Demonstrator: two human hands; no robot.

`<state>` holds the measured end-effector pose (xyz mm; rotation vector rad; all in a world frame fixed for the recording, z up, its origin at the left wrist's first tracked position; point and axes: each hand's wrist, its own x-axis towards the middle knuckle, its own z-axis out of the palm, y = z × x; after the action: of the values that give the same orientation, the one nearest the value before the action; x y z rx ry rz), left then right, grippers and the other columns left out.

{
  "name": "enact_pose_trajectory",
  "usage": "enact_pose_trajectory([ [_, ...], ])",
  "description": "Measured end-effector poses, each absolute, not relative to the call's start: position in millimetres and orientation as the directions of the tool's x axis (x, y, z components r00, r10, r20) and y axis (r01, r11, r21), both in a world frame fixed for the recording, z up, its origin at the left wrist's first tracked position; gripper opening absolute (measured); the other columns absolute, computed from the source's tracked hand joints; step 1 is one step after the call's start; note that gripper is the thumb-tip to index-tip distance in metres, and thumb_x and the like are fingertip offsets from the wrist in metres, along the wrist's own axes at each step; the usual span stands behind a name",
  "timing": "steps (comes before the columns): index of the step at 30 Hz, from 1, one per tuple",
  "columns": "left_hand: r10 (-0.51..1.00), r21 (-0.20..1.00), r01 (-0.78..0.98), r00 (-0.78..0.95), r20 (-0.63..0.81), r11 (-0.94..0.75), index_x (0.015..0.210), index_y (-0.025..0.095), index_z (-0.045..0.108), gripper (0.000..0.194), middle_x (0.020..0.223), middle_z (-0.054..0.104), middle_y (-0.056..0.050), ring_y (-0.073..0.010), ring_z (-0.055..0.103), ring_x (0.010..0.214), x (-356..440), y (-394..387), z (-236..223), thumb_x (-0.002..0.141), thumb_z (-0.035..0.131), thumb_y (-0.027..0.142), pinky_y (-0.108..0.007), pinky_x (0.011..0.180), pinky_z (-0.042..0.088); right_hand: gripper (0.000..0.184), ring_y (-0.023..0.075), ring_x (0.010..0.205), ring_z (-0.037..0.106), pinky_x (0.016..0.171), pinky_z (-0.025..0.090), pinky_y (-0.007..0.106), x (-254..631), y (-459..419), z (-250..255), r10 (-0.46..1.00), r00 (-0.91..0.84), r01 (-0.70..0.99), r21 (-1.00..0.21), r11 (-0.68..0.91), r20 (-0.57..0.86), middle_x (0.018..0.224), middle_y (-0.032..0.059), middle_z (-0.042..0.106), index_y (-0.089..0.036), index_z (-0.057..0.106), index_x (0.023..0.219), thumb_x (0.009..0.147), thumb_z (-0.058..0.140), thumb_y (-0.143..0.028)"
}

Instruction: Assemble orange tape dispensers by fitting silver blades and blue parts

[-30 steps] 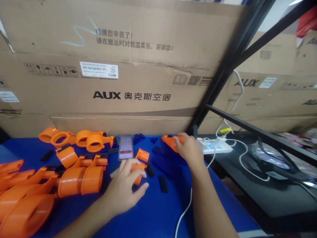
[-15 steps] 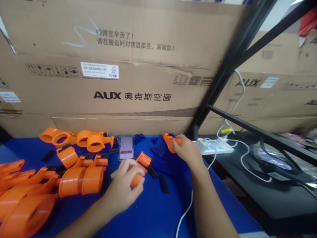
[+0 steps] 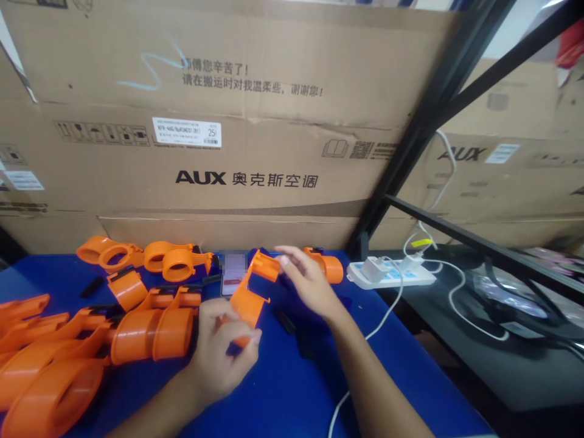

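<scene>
Tape dispenser (image 3: 247,303) is orange, tilted, perhaps ring-ended.

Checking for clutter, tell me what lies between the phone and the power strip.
The head view shows the held orange piece, the right hand, dark blue pieces and another orange piece.

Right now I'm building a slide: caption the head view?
Over a blue table, the left hand holds an orange part, the right hand at its far end.

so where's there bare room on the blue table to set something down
Mainly the front middle of the table, between the left forearm and the white cable. A narrower patch lies between the right forearm and the table's right edge. The left side is crowded with orange parts.
</scene>
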<state>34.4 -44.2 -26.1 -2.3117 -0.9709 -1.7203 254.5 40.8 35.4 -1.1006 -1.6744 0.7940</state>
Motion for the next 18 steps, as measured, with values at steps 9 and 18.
enact_pose_trajectory([
  [9,0.679,0.656,0.234,0.026,0.734,-0.718,0.141,0.03,0.049,0.059,0.141,0.045,-0.015,-0.035,0.051,0.129,32,-39,-29,0.089,0.068,0.051,-0.051,0.102,0.05,0.035,0.013,0.047,0.056,0.044,0.042,0.024,208,29,14,0.97,-0.177,-0.218,-0.968,0.126,0.167,0.067,-0.0014,0.067,-0.021,0.066,0.111,0.095,0.061,-0.052],
  [18,0.987,0.913,-0.401,0.159,-0.006,0.07,0.104,0.016,0.07,0.039,0.089,0.071,-0.005,-0.0137,0.061,0.064,40,-22,-5,0.085,0.074,0.051,-0.024,0.059,0.048,0.041,0.0137,0.054,0.052,0.052,0.04,0.025,206,26,9,0.933,-0.211,0.13,-0.938,0.321,0.29,0.063,-0.0016,0.06,-0.02,0.069,0.084,0.101,0.052,-0.054],
])
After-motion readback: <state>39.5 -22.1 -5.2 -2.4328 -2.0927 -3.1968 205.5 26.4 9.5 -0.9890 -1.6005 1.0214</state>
